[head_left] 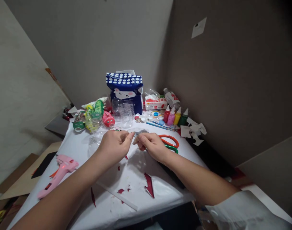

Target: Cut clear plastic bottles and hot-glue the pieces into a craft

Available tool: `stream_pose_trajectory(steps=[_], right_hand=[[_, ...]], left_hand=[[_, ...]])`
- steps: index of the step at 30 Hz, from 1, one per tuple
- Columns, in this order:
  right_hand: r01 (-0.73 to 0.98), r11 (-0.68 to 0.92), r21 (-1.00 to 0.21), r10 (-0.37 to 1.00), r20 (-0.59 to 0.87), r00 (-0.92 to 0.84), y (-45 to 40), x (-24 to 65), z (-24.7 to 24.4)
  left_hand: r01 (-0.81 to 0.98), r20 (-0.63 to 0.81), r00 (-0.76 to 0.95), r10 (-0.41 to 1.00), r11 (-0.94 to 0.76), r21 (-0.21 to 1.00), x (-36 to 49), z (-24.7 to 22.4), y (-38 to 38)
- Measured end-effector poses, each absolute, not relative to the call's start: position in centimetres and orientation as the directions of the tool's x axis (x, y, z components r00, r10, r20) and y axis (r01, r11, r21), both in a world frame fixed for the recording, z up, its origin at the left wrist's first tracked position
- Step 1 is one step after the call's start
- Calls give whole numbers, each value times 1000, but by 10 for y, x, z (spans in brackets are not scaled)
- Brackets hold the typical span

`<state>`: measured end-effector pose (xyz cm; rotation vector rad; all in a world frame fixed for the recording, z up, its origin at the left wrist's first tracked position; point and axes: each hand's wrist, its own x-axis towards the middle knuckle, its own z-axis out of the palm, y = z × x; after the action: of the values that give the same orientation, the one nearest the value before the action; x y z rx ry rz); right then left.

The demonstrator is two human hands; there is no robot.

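Over the white-covered table, my left hand [115,144] is closed in a pinch, its thumb and fingertips pressed together. Close to its right, my right hand [153,145] is closed too, with the fingertips almost meeting those of the left. A small greyish, see-through piece [139,131] shows at the fingertips; what it is cannot be made out. Scissors with an orange handle loop [176,141] and a green one lie just beyond and partly under my right hand, their blades hidden. Clear crumpled plastic [93,144] lies beside my left hand.
A pink glue gun [61,171] lies at left, near red scraps [149,185] and a white strip [126,199]. Behind are painted bottles [108,119], clear plastic cups [126,115], a blue bag [124,86], paintbrushes [155,124], paint bottles [177,117] and white paper cutouts [193,131].
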<state>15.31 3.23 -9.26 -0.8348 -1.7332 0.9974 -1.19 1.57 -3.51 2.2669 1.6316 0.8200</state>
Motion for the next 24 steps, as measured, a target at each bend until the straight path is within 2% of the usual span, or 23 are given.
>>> stream_pose_trajectory(steps=[7, 10, 15, 20, 24], right_hand=[[136, 414, -900, 907, 395, -148, 38, 152, -100], [138, 402, -905, 914, 387, -124, 43, 154, -102], [99, 420, -902, 900, 400, -173, 44, 154, -100], [14, 458, -889, 875, 449, -181, 39, 155, -93], [21, 512, -858, 849, 503, -162, 35, 158, -90]], left_hand=[[659, 276, 262, 925, -380, 649, -14, -35, 25], [655, 300, 251, 920, -390, 648, -17, -33, 26], [721, 432, 257, 864, -469, 510, -15, -34, 19], [771, 596, 309, 741, -562, 300, -14, -39, 16], [810, 657, 362, 661, -572, 131, -14, -40, 13]])
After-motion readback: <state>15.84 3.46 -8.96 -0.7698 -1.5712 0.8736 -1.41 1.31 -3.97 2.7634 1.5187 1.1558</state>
